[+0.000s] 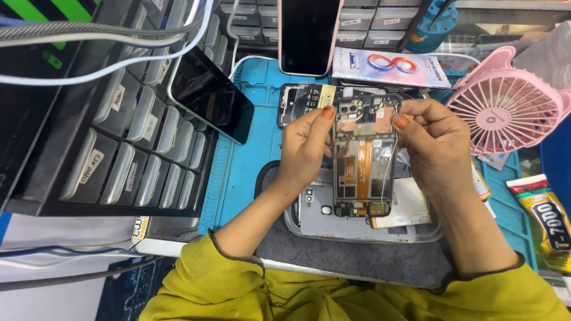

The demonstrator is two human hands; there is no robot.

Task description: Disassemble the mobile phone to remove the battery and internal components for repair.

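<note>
**Opened phone frame held in both hands over the blue mat**

Obs. 1 — The opened smartphone frame with its back cover off (363, 157) is held upright in the air, above the grey back cover lying in the shallow grey tray (333, 229). Circuit board, an orange flex ribbon down the centre and a thin white wire along the right edge are exposed.

Obs. 2 — The left hand (306, 148) is closed on the frame's left edge, thumb reaching up near the camera module at the top. The right hand (437, 145) pinches the upper right corner with thumb and forefinger; whether the fingertips also hold the white wire, I cannot tell.

Obs. 3 — Surroundings: a dark phone (211, 95) leans against the black drawer cabinet with grey drawers (131, 137) at left; a phone in a pink case (308, 35) stands behind; a pink desk fan (508, 104) sits at right, with a yellow tube of adhesive (544, 217) near it. All rest on the blue work mat (250, 154).

Judgement on progress: the back cover is already off and the battery bay looks empty, so disassembly appears well advanced. The main board and flex ribbon remain mounted; no tool is in either hand.
</note>
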